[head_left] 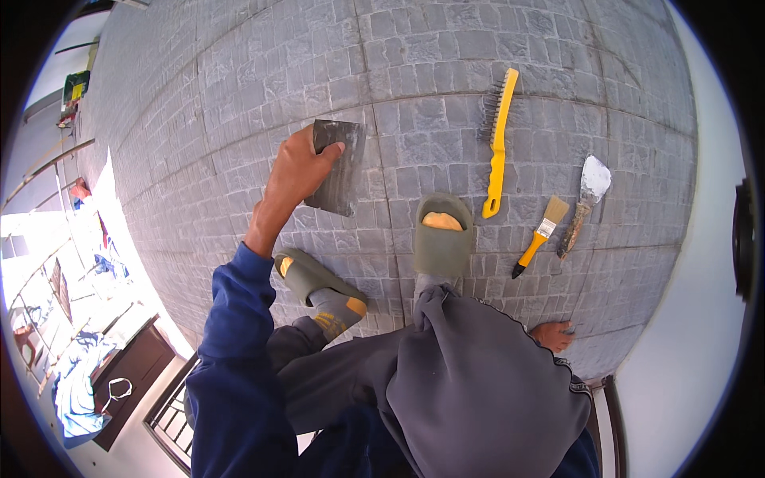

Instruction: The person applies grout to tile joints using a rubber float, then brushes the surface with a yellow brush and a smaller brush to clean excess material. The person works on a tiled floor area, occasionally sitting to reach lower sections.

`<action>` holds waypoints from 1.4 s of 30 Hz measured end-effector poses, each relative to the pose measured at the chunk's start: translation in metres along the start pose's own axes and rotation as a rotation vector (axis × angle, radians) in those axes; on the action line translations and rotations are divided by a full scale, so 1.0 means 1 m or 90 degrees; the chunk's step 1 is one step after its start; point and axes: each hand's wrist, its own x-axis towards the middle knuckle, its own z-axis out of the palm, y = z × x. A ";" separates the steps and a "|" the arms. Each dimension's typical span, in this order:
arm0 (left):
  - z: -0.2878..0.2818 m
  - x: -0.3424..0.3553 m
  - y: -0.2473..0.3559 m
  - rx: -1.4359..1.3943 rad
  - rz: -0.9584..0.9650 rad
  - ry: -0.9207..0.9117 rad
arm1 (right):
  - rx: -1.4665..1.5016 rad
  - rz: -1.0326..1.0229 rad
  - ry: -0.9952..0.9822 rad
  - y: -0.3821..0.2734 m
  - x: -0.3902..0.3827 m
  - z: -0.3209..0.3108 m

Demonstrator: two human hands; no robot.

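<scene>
My left hand (300, 166) grips a flat, dark grey rectangular plate (344, 177) by its left side. The thumb presses on the plate's face, while the other fingers are hidden behind it. Pale dusty marks show on the plate, which is over the grey tiled floor. Beyond my right knee, my right hand (553, 336) is down at the floor, its fingers slightly apart and no object showing in them. The wrist is hidden by my trouser leg. Nearest to that hand lies a paintbrush (542, 236) with pale bristles and a yellow and black handle.
A yellow-handled wire brush (497, 151) lies ahead of my right sandal (444, 239). A putty knife (588, 199) with white residue lies right of the paintbrush. My left sandal (315, 275) is below my left hand. A white wall (677, 319) borders the right; a railing (171, 414) stands lower left.
</scene>
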 end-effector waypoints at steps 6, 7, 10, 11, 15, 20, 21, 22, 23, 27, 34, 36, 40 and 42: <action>-0.002 -0.026 -0.009 0.163 0.195 -0.229 | 0.021 -0.025 -0.054 0.022 -0.012 -0.034; -0.011 -0.033 -0.017 0.194 0.236 -0.286 | 0.015 -0.024 -0.049 0.035 -0.015 -0.042; -0.058 -0.047 -0.054 0.206 0.212 -0.326 | -0.003 -0.013 -0.008 0.072 -0.025 -0.062; -0.076 -0.046 -0.067 0.218 0.193 -0.305 | 0.007 -0.018 -0.009 0.078 -0.029 -0.066; -0.109 -0.045 -0.102 0.044 0.068 -0.084 | 0.070 -0.032 -0.024 0.092 -0.049 -0.097; -0.115 -0.057 -0.114 0.066 0.080 -0.122 | 0.257 -0.160 -0.081 0.030 -0.079 -0.159; -0.108 -0.061 -0.116 0.034 0.059 -0.159 | 0.337 -0.222 -0.122 0.001 -0.085 -0.172; -0.100 -0.064 -0.119 0.025 0.055 -0.174 | 0.415 -0.285 -0.163 -0.031 -0.094 -0.185; -0.090 -0.066 -0.122 -0.037 0.030 -0.199 | 0.475 -0.350 -0.245 -0.071 -0.102 -0.193; -0.028 -0.065 -0.133 -0.353 -0.058 -0.246 | 0.555 -0.633 -0.764 -0.210 -0.163 -0.219; 0.046 -0.071 -0.094 -0.697 -0.056 -0.337 | 0.282 -0.806 -1.189 -0.259 -0.247 -0.252; 0.047 -0.073 -0.084 -0.658 -0.087 -0.339 | 0.305 -0.873 -1.137 -0.258 -0.249 -0.253; 0.043 -0.064 -0.069 -0.688 -0.176 -0.276 | 0.367 -1.078 -0.716 -0.257 -0.245 -0.253; 0.047 -0.054 -0.057 -0.692 -0.149 -0.287 | 0.361 -1.222 -0.614 -0.258 -0.245 -0.253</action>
